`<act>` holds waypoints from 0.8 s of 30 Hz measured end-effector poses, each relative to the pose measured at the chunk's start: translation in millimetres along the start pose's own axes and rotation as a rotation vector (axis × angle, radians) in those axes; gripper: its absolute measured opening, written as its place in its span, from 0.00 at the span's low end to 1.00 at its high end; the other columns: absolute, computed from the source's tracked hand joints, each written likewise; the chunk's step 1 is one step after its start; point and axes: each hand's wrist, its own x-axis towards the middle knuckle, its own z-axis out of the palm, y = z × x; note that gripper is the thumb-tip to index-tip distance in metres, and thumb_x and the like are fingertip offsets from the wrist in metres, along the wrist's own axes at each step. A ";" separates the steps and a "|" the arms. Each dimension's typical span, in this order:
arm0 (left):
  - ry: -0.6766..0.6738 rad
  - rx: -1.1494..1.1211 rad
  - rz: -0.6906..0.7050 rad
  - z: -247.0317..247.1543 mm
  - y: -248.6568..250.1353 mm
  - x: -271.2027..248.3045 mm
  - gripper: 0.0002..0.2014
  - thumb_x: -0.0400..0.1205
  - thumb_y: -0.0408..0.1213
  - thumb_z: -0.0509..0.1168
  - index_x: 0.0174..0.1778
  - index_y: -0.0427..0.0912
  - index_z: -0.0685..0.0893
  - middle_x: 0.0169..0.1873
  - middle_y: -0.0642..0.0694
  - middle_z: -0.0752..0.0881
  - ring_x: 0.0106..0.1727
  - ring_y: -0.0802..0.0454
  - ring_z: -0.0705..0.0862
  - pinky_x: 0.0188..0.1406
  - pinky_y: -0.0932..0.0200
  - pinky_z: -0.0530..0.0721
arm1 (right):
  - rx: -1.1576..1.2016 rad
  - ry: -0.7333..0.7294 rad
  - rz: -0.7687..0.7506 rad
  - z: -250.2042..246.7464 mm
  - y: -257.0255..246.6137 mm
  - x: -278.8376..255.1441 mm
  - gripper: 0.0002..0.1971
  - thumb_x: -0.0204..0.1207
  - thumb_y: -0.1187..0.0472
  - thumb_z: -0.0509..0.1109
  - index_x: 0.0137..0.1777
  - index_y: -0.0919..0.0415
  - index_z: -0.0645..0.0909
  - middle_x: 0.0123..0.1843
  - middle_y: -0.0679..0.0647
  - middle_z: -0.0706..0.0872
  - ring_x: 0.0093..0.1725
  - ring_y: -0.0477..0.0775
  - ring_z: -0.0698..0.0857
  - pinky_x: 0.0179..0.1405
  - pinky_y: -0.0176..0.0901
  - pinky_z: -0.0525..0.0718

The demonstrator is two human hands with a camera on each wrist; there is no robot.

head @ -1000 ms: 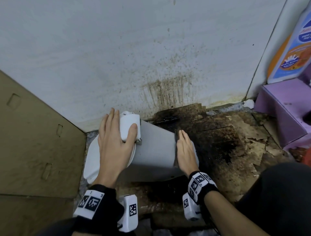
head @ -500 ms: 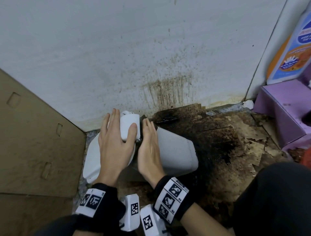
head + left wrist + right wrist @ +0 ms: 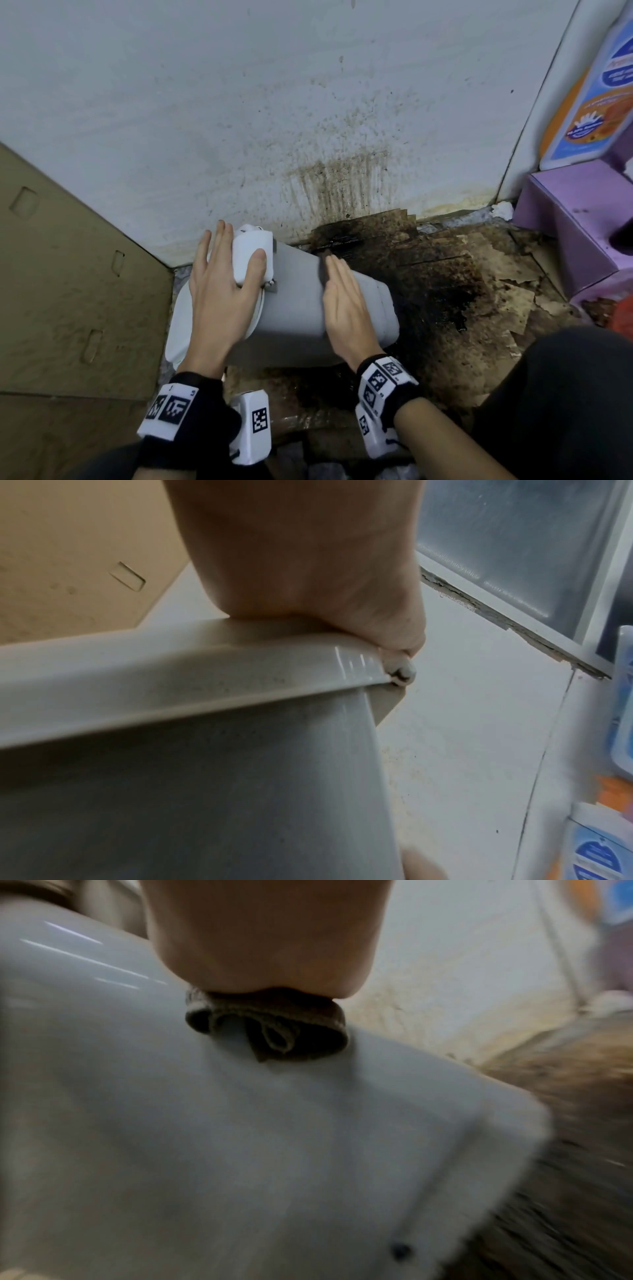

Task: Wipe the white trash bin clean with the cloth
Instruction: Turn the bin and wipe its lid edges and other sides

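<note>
The white trash bin [image 3: 294,301] lies on its side on the floor, lid end to the left. My left hand [image 3: 222,284] holds that end, with the white hinge block [image 3: 251,253] between thumb and fingers and the palm on the lid rim [image 3: 171,691]. My right hand [image 3: 346,308] lies flat on the bin's upper side, fingers straight. It presses a bunched brown cloth [image 3: 267,1026] against the plastic. In the head view only a dark strip of the cloth [image 3: 322,270] shows beside the fingers. The right wrist view is blurred by motion.
A brown cardboard panel [image 3: 68,274] stands close on the left. The white wall [image 3: 308,120] behind is spattered brown. Wet, dark-stained cardboard [image 3: 445,291] covers the floor to the right. A purple box [image 3: 575,219] and a detergent bottle [image 3: 589,102] stand at the far right.
My right hand slid the cloth from the bin's base end left to the hinge, then back right to the middle. The left hand and the bin stayed put.
</note>
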 end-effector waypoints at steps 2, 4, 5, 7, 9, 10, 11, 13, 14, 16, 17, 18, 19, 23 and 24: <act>-0.010 -0.004 0.006 0.6 -0.2 -1.4 0.43 0.82 0.69 0.47 0.93 0.52 0.59 0.92 0.59 0.56 0.90 0.64 0.48 0.88 0.49 0.52 | -0.015 0.001 0.127 -10.7 34.3 -4.5 0.29 0.90 0.52 0.42 0.90 0.58 0.56 0.92 0.49 0.56 0.90 0.42 0.51 0.90 0.41 0.47; -0.010 0.000 0.026 2.9 -0.9 -1.3 0.43 0.82 0.69 0.47 0.93 0.51 0.59 0.92 0.58 0.57 0.91 0.63 0.48 0.86 0.54 0.51 | -0.023 0.018 0.245 -21.1 62.7 -7.3 0.28 0.92 0.52 0.43 0.90 0.58 0.57 0.92 0.51 0.57 0.90 0.43 0.52 0.87 0.33 0.44; -0.008 0.000 0.037 4.3 -1.1 -0.6 0.43 0.82 0.69 0.47 0.93 0.50 0.59 0.92 0.58 0.57 0.91 0.63 0.49 0.85 0.56 0.50 | -0.003 0.022 0.290 -24.8 72.5 -7.7 0.26 0.93 0.53 0.44 0.90 0.57 0.57 0.92 0.50 0.57 0.90 0.43 0.52 0.86 0.31 0.44; -0.010 -0.001 0.044 6.7 -0.3 0.5 0.44 0.82 0.69 0.47 0.93 0.50 0.59 0.92 0.57 0.58 0.91 0.62 0.50 0.85 0.58 0.49 | 0.055 0.021 0.331 -28.3 82.5 -7.2 0.25 0.94 0.55 0.46 0.90 0.55 0.58 0.91 0.49 0.58 0.90 0.43 0.52 0.85 0.31 0.45; -0.005 0.011 0.039 6.8 0.1 0.5 0.44 0.82 0.69 0.46 0.93 0.50 0.59 0.92 0.56 0.58 0.91 0.60 0.50 0.86 0.55 0.51 | 0.074 0.030 0.322 -27.4 81.2 -6.6 0.25 0.94 0.56 0.48 0.89 0.55 0.60 0.91 0.49 0.59 0.89 0.42 0.53 0.86 0.33 0.46; -0.001 0.023 0.034 6.2 -0.1 -0.5 0.44 0.82 0.69 0.46 0.93 0.50 0.59 0.92 0.56 0.58 0.92 0.60 0.51 0.87 0.52 0.51 | 0.066 0.050 0.307 -24.7 77.5 -6.6 0.24 0.94 0.57 0.49 0.89 0.56 0.61 0.91 0.50 0.60 0.88 0.42 0.54 0.87 0.36 0.46; 0.002 0.034 0.030 5.9 -0.6 -1.1 0.44 0.82 0.69 0.45 0.93 0.50 0.58 0.92 0.56 0.58 0.92 0.60 0.50 0.88 0.50 0.52 | 0.057 0.073 0.284 -22.0 71.2 -6.5 0.24 0.93 0.58 0.49 0.88 0.57 0.62 0.90 0.51 0.62 0.87 0.41 0.55 0.89 0.39 0.47; 0.007 0.052 0.027 6.2 -0.7 -0.9 0.44 0.82 0.69 0.45 0.93 0.49 0.59 0.92 0.55 0.58 0.92 0.59 0.50 0.88 0.48 0.52 | 0.069 0.082 0.217 -16.0 48.3 -4.7 0.26 0.91 0.55 0.48 0.88 0.58 0.62 0.90 0.51 0.62 0.86 0.38 0.55 0.90 0.44 0.48; 0.009 0.059 0.029 6.4 -0.7 -0.5 0.44 0.82 0.69 0.45 0.93 0.49 0.59 0.92 0.55 0.58 0.92 0.59 0.50 0.88 0.48 0.52 | 0.088 0.064 0.169 -12.5 30.9 -2.7 0.28 0.89 0.53 0.47 0.88 0.58 0.62 0.90 0.49 0.61 0.87 0.38 0.55 0.90 0.44 0.48; 0.008 0.060 0.037 8.1 0.4 0.1 0.44 0.82 0.69 0.45 0.93 0.48 0.59 0.92 0.54 0.58 0.92 0.59 0.50 0.88 0.50 0.51 | 0.117 0.017 0.048 -5.0 -10.7 2.9 0.29 0.89 0.52 0.47 0.89 0.57 0.60 0.90 0.47 0.59 0.88 0.37 0.52 0.89 0.39 0.46; 0.008 0.058 0.042 8.7 1.1 0.1 0.44 0.82 0.69 0.45 0.93 0.48 0.59 0.92 0.54 0.58 0.92 0.59 0.49 0.88 0.50 0.51 | 0.127 -0.007 -0.023 -0.5 -31.0 5.3 0.29 0.90 0.53 0.47 0.90 0.58 0.59 0.91 0.47 0.58 0.89 0.37 0.50 0.89 0.38 0.46; 0.009 0.058 0.045 8.9 1.4 -0.4 0.44 0.82 0.69 0.45 0.93 0.48 0.59 0.92 0.54 0.58 0.92 0.59 0.50 0.88 0.50 0.51 | 0.142 -0.030 -0.086 3.4 -48.8 6.8 0.28 0.91 0.55 0.48 0.90 0.59 0.58 0.91 0.47 0.57 0.89 0.38 0.50 0.89 0.36 0.45; 0.010 0.057 0.044 8.7 1.0 -1.2 0.44 0.82 0.69 0.45 0.93 0.48 0.58 0.92 0.54 0.57 0.92 0.59 0.50 0.87 0.51 0.51 | 0.164 -0.047 -0.130 6.4 -62.3 7.4 0.28 0.91 0.56 0.48 0.90 0.60 0.57 0.91 0.48 0.57 0.90 0.38 0.49 0.89 0.36 0.46; -0.009 0.052 0.041 3.9 -1.5 -3.6 0.44 0.83 0.69 0.45 0.93 0.49 0.57 0.92 0.56 0.56 0.92 0.61 0.48 0.86 0.56 0.49 | 0.178 -0.053 -0.223 5.1 -60.3 6.7 0.26 0.92 0.62 0.51 0.89 0.61 0.59 0.91 0.50 0.59 0.90 0.41 0.53 0.89 0.41 0.52; -0.018 0.050 0.044 2.9 -1.5 -3.6 0.44 0.82 0.69 0.45 0.93 0.50 0.57 0.92 0.57 0.55 0.92 0.62 0.47 0.85 0.57 0.49 | 0.157 -0.043 -0.246 2.4 -51.9 6.7 0.26 0.92 0.63 0.52 0.89 0.61 0.60 0.91 0.50 0.60 0.90 0.42 0.54 0.89 0.42 0.53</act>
